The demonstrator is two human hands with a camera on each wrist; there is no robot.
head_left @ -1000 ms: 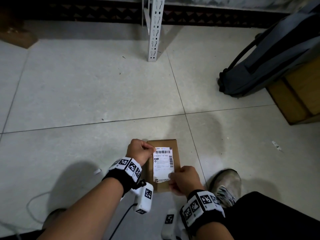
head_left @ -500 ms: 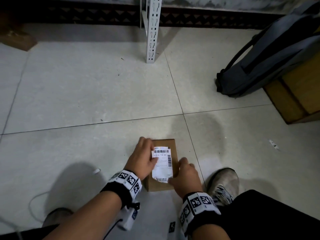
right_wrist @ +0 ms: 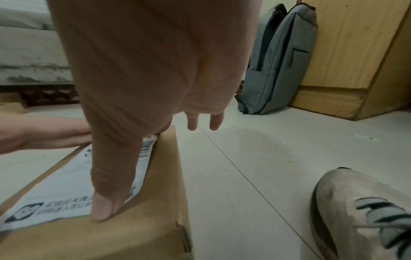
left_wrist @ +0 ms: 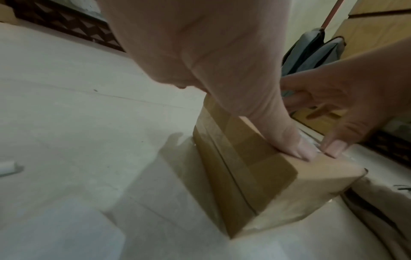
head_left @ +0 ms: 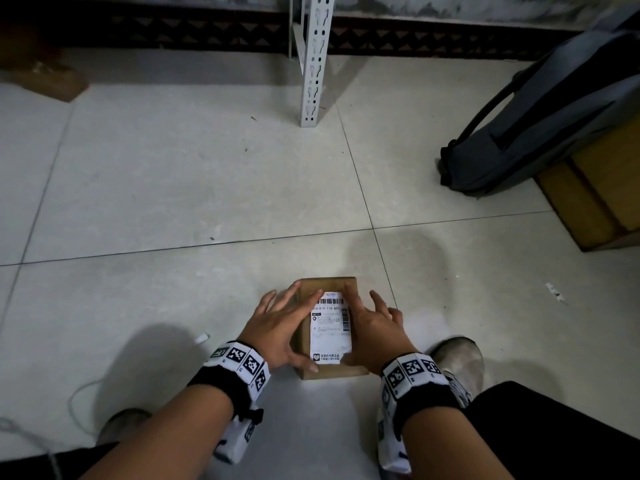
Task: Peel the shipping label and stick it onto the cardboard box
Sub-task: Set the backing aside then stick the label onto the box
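A small brown cardboard box sits on the tiled floor in front of me. The white shipping label with a barcode lies flat on its top. My left hand lies along the label's left edge, fingers straight and spread, thumb pressing the near corner. My right hand lies along the right edge, fingers straight, thumb pressing the label's near right corner. Neither hand grips anything.
A white perforated metal shelf post stands at the back. A grey backpack leans on a wooden cabinet at the right. My shoe is right of the box. A small white scrap and a cable lie at the left.
A second ago both hands pinched the label above the box. They have lowered it onto the top and now lie flat, fingers spread along its two long edges.
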